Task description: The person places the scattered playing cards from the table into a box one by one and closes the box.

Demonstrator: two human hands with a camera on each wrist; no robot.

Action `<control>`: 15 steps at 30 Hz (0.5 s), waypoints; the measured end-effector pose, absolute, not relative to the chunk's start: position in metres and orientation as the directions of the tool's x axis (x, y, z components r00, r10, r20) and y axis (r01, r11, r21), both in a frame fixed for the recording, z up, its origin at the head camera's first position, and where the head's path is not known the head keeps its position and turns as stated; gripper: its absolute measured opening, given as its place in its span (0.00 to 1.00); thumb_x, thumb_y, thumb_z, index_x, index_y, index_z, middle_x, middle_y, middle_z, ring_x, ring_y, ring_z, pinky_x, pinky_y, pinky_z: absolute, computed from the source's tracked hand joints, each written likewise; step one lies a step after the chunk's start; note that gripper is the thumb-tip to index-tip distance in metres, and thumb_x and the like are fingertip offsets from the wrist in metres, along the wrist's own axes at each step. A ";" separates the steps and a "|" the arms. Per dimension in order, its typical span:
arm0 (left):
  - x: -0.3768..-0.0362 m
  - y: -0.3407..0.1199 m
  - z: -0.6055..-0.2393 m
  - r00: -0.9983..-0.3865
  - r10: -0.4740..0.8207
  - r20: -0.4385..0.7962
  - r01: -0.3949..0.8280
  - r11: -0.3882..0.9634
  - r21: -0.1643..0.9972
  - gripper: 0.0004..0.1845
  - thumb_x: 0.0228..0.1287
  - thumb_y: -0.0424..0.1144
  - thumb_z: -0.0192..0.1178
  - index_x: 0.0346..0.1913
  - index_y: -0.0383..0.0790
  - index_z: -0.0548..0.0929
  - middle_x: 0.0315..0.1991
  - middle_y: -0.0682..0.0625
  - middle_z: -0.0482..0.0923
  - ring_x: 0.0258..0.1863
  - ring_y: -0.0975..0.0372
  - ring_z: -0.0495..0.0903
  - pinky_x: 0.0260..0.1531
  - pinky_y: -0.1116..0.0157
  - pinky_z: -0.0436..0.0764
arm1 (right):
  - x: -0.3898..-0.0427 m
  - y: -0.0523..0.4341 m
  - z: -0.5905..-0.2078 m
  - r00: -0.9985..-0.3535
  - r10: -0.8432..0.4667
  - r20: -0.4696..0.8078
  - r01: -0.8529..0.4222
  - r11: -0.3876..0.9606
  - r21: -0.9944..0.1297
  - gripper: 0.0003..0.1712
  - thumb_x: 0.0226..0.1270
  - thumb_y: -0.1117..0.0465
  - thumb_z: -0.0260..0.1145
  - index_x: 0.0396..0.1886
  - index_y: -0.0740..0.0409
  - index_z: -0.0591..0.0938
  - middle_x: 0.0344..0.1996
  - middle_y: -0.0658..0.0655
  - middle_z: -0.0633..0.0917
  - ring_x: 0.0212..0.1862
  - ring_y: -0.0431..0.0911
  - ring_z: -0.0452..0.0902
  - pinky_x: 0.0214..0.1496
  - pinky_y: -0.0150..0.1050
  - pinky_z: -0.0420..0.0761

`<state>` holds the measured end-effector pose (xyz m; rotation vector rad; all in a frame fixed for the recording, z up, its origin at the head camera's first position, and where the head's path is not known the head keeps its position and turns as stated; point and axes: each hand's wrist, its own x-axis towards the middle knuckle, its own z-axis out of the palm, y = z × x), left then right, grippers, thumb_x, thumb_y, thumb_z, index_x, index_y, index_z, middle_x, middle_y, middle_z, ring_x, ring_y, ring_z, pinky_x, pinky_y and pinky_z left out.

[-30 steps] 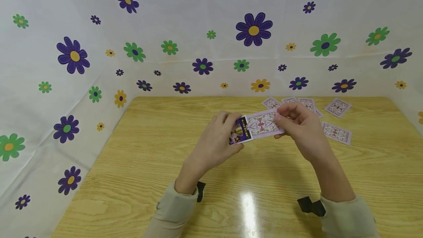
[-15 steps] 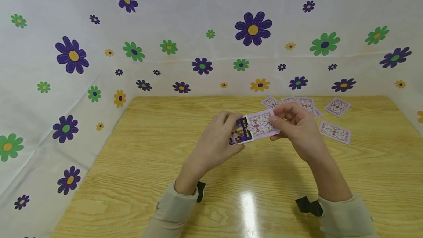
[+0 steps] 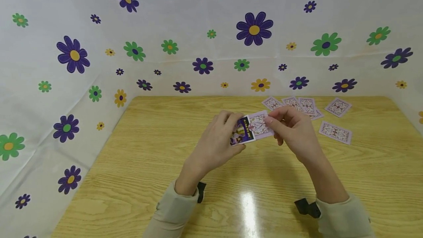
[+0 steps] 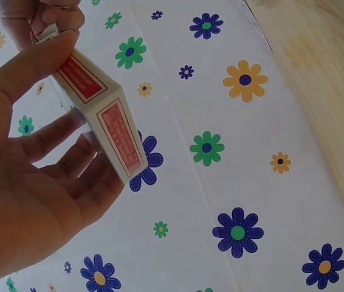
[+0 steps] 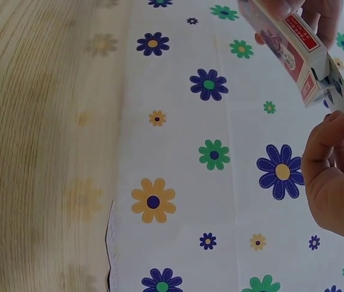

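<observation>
Flowered cloth backs a wooden table [image 3: 138, 164], seen from the head camera. Above it the left hand [image 3: 216, 144] grips a card box [image 3: 242, 130], fingers curled over its top and thumb under it. The right hand [image 3: 294, 133] pinches a card [image 3: 261, 125] at the box's mouth, thumb and forefinger closed on its outer end, most of the card clear of the box. Beyond the right fingertips, more cards [image 3: 305, 107] lie face down on the table.

From the left wrist, the box [image 4: 102, 118] sits between thumb above and fingers [image 4: 68, 164] below, held firmly.

From the right wrist, the box [image 5: 287, 48] shows its open flap end, the card [image 5: 336, 91] poking out just above the right fingertips [image 5: 330, 131].

The step in hand looks like working a card through the box's mouth; whether in or out cannot be told. Next calls for a steady box and a straight slide along its length.
</observation>
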<state>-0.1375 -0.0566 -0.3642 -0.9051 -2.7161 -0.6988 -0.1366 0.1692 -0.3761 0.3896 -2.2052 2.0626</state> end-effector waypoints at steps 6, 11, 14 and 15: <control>-0.137 -0.055 -0.364 -0.789 0.519 0.329 0.613 0.706 0.355 0.39 0.53 0.39 0.76 0.67 0.39 0.69 0.56 0.44 0.71 0.50 0.57 0.73 0.50 0.61 0.76 | -0.136 0.167 -0.377 -0.955 -0.107 0.278 -0.292 0.145 -0.945 0.08 0.70 0.62 0.67 0.42 0.63 0.82 0.30 0.53 0.80 0.22 0.44 0.68 0.20 0.33 0.73; -0.136 -0.054 -0.365 -0.783 0.524 0.335 0.619 0.710 0.336 0.39 0.53 0.39 0.76 0.67 0.39 0.70 0.56 0.44 0.71 0.50 0.56 0.73 0.50 0.60 0.76 | -0.134 0.164 -0.376 -0.948 -0.074 0.310 -0.318 0.249 -0.915 0.10 0.66 0.63 0.70 0.44 0.62 0.81 0.35 0.55 0.78 0.24 0.43 0.70 0.20 0.32 0.70; -0.136 -0.054 -0.365 -0.778 0.527 0.343 0.624 0.713 0.319 0.39 0.53 0.40 0.76 0.67 0.39 0.70 0.56 0.44 0.71 0.50 0.55 0.74 0.50 0.59 0.76 | -0.133 0.162 -0.376 -0.940 -0.047 0.339 -0.335 0.322 -0.885 0.14 0.64 0.63 0.72 0.46 0.63 0.79 0.38 0.55 0.77 0.27 0.43 0.71 0.22 0.31 0.70; -0.135 -0.053 -0.365 -0.776 0.529 0.344 0.626 0.715 0.313 0.38 0.53 0.40 0.76 0.67 0.39 0.70 0.56 0.44 0.71 0.50 0.55 0.74 0.51 0.59 0.76 | -0.132 0.161 -0.376 -0.935 -0.041 0.352 -0.344 0.342 -0.875 0.16 0.63 0.63 0.72 0.47 0.63 0.79 0.39 0.55 0.76 0.28 0.43 0.70 0.23 0.31 0.70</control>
